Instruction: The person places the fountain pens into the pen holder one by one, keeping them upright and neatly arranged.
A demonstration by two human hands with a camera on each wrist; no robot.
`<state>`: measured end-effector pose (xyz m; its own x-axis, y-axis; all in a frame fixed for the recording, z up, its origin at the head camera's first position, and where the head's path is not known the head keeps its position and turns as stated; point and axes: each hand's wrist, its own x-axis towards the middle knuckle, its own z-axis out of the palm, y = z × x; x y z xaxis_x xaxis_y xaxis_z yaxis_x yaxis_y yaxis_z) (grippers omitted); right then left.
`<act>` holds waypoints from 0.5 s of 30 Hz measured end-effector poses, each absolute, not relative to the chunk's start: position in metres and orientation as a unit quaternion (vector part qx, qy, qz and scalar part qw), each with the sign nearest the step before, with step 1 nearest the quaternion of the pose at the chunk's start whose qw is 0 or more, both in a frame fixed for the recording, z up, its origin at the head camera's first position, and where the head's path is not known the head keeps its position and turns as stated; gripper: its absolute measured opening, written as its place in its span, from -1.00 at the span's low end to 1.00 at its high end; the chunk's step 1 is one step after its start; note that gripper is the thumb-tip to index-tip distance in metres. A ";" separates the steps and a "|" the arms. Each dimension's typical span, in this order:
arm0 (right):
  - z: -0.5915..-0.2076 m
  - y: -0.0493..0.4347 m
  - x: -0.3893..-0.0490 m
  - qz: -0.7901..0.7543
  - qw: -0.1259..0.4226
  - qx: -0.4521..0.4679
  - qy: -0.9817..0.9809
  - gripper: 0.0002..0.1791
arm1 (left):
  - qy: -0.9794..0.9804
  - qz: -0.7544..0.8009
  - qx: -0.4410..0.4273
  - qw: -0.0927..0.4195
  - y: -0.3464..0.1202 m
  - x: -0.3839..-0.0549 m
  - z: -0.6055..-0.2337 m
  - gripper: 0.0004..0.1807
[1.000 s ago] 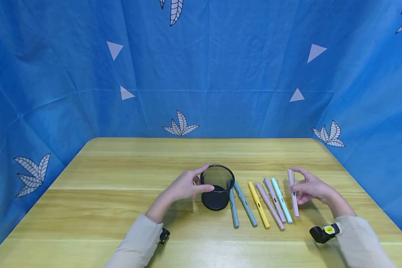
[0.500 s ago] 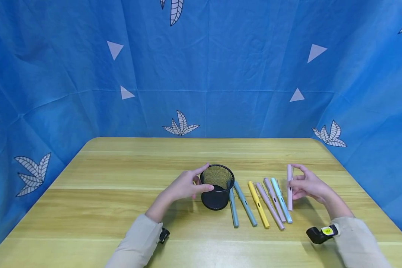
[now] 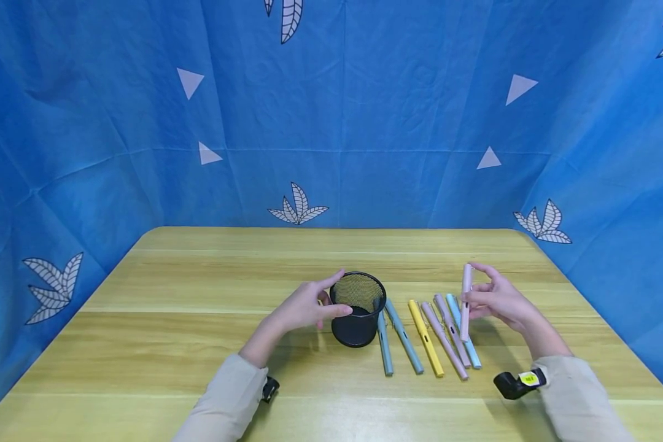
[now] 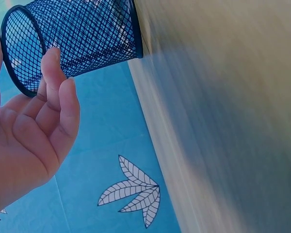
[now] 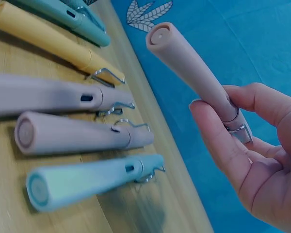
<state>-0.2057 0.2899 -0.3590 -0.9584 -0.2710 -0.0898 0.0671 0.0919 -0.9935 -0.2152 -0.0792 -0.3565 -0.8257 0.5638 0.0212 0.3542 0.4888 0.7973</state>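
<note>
A black mesh pen holder (image 3: 355, 325) stands upright on the table. My left hand (image 3: 306, 305) holds it at the rim from the left, thumb on the near side and index finger toward the back; in the left wrist view the fingers (image 4: 63, 104) overlap the mesh rim. Between thumb and fingers, my right hand (image 3: 500, 299) pinches a pale pink pen (image 3: 466, 304) by its capped clip end. This pen is raised, its plain end pointing down. Beneath and left of it lie a light blue pen (image 5: 92, 182), two lilac pens (image 3: 444, 341) and a yellow pen (image 3: 426, 337).
Two grey-blue pens (image 3: 403, 336) lie just right of the holder, one partly hidden behind it. The wooden table (image 3: 199, 344) runs back to a blue patterned curtain (image 3: 331, 123). Each sleeve cuff carries a black wrist camera (image 3: 512, 385).
My right hand has lifted the pale pink pen off the right end of the row and carried it leftward, over the light blue pen. The left hand and the pen holder stay put.
</note>
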 end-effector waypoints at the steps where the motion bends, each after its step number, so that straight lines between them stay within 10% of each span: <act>1: -0.359 0.289 -0.206 -0.672 0.125 -0.073 0.727 -0.09 | 0.854 0.429 0.268 0.123 -0.079 -0.215 -0.357 -0.14; 15: -0.355 0.271 -0.210 -0.701 0.115 -0.070 0.701 -0.12 | 0.856 0.426 0.267 0.121 -0.079 -0.216 -0.357 -0.15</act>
